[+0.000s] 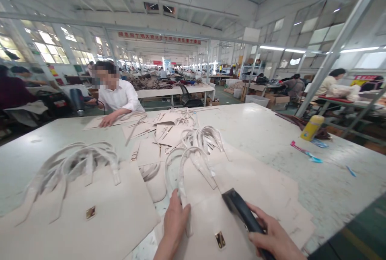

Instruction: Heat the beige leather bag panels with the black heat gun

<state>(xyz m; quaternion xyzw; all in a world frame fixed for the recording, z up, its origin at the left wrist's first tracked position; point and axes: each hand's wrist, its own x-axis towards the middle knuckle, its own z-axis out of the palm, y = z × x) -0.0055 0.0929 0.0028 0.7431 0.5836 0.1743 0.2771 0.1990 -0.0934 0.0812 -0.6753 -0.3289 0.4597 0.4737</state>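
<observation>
"What colour is the clipper (245, 215)?"

"It is black, I see from here. Below it, the bag panel (206, 215) is plain beige, its clasp (220, 240) gold."

"And beyond the clipper?"

"The bottle (312, 128) is yellow, the co-worker's shirt (126, 94) plain white, and the banner (159, 38) red."

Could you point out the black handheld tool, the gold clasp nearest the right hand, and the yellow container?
Black handheld tool (243, 213): head view, middle of its body.
Gold clasp (220, 240): head view, its metal face.
Yellow container (312, 127): head view, middle of its side.
</observation>
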